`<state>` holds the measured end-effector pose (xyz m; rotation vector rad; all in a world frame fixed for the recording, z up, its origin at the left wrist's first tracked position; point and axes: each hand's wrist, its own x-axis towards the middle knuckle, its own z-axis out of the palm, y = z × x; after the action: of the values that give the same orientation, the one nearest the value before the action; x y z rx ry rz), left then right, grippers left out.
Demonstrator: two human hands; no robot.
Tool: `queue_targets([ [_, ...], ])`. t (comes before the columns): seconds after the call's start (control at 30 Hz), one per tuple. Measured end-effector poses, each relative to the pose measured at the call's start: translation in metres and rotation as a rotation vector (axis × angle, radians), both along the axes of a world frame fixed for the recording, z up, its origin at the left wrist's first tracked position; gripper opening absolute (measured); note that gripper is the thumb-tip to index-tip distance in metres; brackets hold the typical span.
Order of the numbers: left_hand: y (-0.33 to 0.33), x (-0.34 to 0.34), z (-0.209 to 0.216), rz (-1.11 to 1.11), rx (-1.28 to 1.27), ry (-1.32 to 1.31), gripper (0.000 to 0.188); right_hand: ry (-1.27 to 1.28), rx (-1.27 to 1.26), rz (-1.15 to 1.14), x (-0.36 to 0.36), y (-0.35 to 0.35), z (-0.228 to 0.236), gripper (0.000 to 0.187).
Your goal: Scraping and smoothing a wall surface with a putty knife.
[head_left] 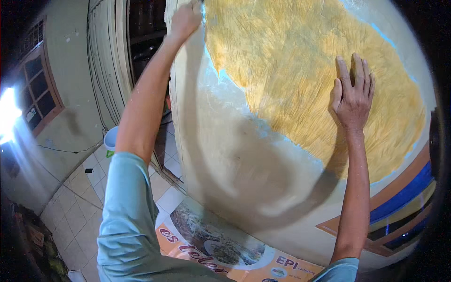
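Before me stands a wall point(211, 141) with a large ochre-yellow patch point(286, 61), streaked and rough, ringed by ragged light-blue edges. My left hand point(186, 21) is raised at the top, beside the upper left border of the patch. Its fingers are curled closed; a small dark bit shows next to them at the picture's edge, too cut off to name. My right hand point(354, 96) lies flat against the yellow patch on the right, fingers spread and holding nothing. Shadows of both arms fall across the bare plaster below.
An orange printed banner point(188, 251) covers the floor at the wall's foot. Left of the wall is a doorway point(145, 42). A blue-white bucket point(111, 138) sits on the tiles point(77, 221). A window point(40, 87) and a bright lamp point(8, 115) are far left; a wood-framed window point(399, 221) is lower right.
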<state>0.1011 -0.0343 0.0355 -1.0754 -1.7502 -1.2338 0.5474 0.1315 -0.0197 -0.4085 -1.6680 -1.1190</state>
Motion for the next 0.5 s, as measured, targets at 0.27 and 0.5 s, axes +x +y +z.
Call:
queue_targets([
  [0.27,0.006,0.024,-0.096,-0.107,0.028,0.112,0.051,-0.026,-0.045,-0.048,-0.003,-0.004,0.009,0.052],
  [0.5,-0.001,0.028,-0.027,0.001,-0.057,0.089,0.05,-0.207,0.009,0.034,-0.101,-0.029,0.053,0.05],
])
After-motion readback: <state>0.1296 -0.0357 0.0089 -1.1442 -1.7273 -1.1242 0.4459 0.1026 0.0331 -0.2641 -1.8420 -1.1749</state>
